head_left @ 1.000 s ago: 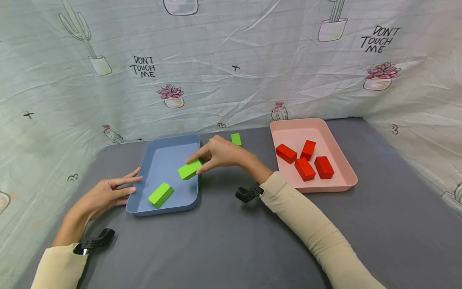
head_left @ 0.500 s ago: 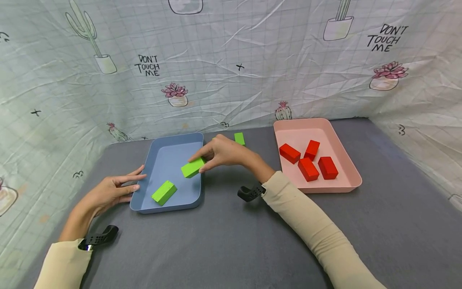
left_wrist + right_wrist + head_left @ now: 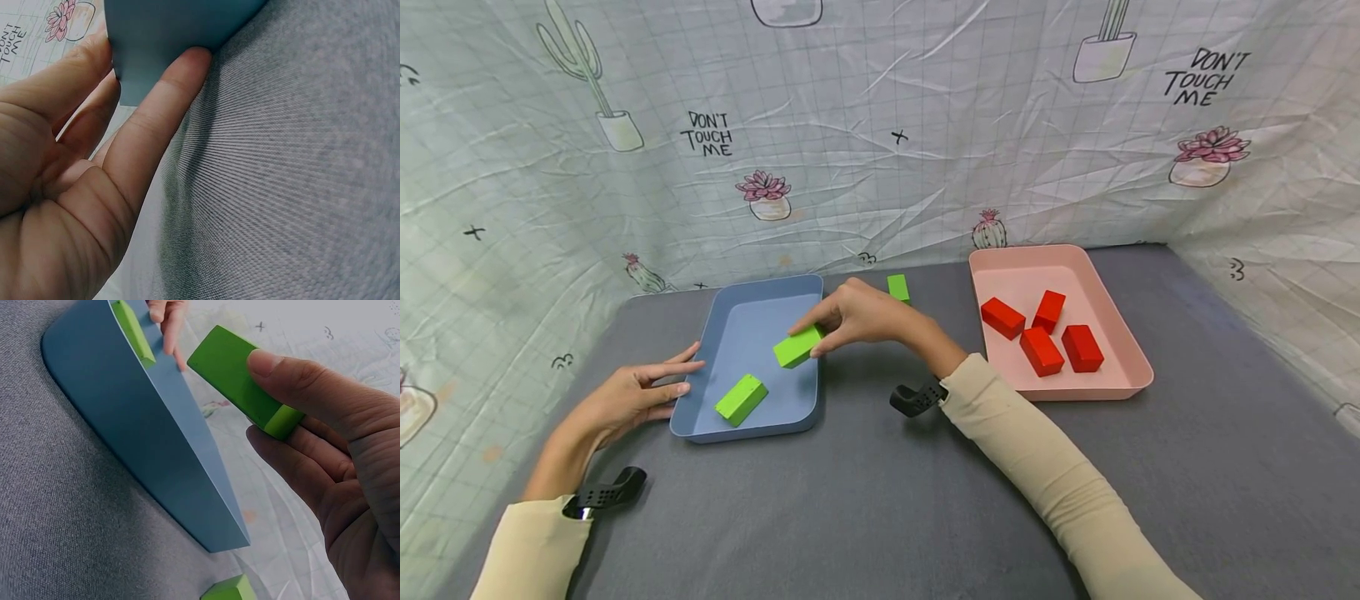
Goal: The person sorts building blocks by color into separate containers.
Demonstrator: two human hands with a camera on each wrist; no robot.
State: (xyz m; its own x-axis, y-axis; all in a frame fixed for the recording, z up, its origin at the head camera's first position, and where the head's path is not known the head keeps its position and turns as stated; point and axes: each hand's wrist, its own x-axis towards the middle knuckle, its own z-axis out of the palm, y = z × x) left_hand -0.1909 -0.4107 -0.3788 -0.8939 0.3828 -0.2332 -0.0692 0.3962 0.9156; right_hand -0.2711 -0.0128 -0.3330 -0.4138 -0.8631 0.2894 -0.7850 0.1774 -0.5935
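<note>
In the head view, my right hand (image 3: pixel 868 315) pinches a green block (image 3: pixel 793 350) between thumb and fingers, held over the right side of a blue tray (image 3: pixel 748 321). The right wrist view shows the thumb flat on one face of this block (image 3: pixel 225 375), with fingers behind its lower end. My left hand (image 3: pixel 625 398) rests at the tray's left edge, fingers mostly straight. Up close in the left wrist view, a fingertip touches the outer wall of the tray (image 3: pixel 162 37) near the cloth. Another green block (image 3: pixel 741 402) lies inside, toward the near left corner.
A pink tray (image 3: pixel 1071 275) with several red blocks (image 3: pixel 1041 351) stands at the right. Beyond my right hand, another green block (image 3: pixel 898 287) lies on the grey cloth (image 3: pixel 835 517). A printed curtain (image 3: pixel 865 167) hangs behind.
The head view has shifted a little. My right hand stays over the blue tray with the green block, edging very slightly left; my left hand keeps its place at the tray.
</note>
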